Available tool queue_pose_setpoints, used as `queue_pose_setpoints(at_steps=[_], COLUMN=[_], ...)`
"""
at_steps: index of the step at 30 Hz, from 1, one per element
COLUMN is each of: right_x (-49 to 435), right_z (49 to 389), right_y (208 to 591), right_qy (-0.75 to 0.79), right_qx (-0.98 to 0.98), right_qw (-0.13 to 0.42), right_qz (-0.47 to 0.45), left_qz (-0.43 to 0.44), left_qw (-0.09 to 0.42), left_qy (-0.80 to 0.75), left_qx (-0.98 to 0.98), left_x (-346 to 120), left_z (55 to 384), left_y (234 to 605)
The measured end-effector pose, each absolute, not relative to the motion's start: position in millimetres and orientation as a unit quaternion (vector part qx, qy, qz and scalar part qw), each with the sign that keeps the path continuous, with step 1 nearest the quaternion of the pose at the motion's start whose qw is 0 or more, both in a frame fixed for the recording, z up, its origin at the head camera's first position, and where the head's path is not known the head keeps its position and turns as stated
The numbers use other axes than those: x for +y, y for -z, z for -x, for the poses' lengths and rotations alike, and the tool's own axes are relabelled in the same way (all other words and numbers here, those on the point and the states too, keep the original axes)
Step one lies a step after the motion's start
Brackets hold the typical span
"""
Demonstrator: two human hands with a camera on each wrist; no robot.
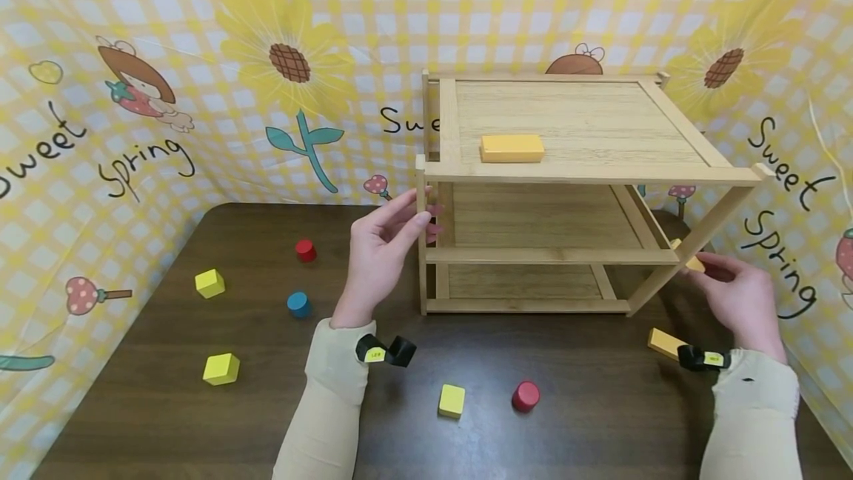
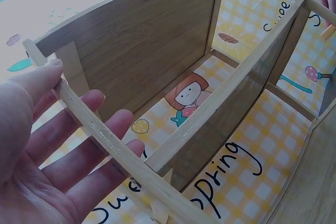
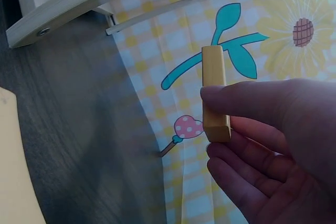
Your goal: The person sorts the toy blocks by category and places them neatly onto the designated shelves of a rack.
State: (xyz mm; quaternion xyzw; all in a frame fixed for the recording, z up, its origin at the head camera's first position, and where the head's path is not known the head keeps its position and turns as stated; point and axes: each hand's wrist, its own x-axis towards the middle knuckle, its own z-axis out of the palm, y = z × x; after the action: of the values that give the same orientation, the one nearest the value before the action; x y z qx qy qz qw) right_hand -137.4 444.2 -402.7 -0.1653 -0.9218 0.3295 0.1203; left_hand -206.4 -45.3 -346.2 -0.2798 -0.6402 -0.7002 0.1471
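Observation:
A three-tier wooden shelf rack (image 1: 586, 172) stands on the table. At its front left post is my left hand (image 1: 376, 254), thumb on the near side and fingers round behind; the left wrist view shows the thumb on the post (image 2: 113, 142). Beside the rack's right side, my right hand (image 1: 743, 298) pinches an orange-yellow rectangular block (image 3: 213, 66) between thumb and fingers. A similar block (image 1: 512, 149) lies on the top shelf near its front edge. Another block (image 1: 665, 343) rests on the table near the right wrist, partly covered by the wrist camera.
On the left part of the table are yellow cubes (image 1: 209, 284), a red cylinder (image 1: 306, 250) and a blue cylinder (image 1: 299, 304). In front of the rack sit one more yellow cube (image 1: 452, 401) and a dark red cylinder (image 1: 526, 396). Patterned cloth (image 1: 373, 21) surrounds the table.

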Motion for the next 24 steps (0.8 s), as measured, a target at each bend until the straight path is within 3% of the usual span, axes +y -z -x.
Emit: queue_pose_setpoints(at_steps=[24], right_x=[433.8], right_z=[131.2], right_y=[381.6], right_qy=[-0.358], right_qx=[-0.885], right_qw=[0.197], right_qz=[0.223], left_qz=[0.27], left_qw=[0.14], left_qy=[0.704], left_qx=[-0.642], left_x=[-47.1], left_z=[205.3], left_y=[346.2])
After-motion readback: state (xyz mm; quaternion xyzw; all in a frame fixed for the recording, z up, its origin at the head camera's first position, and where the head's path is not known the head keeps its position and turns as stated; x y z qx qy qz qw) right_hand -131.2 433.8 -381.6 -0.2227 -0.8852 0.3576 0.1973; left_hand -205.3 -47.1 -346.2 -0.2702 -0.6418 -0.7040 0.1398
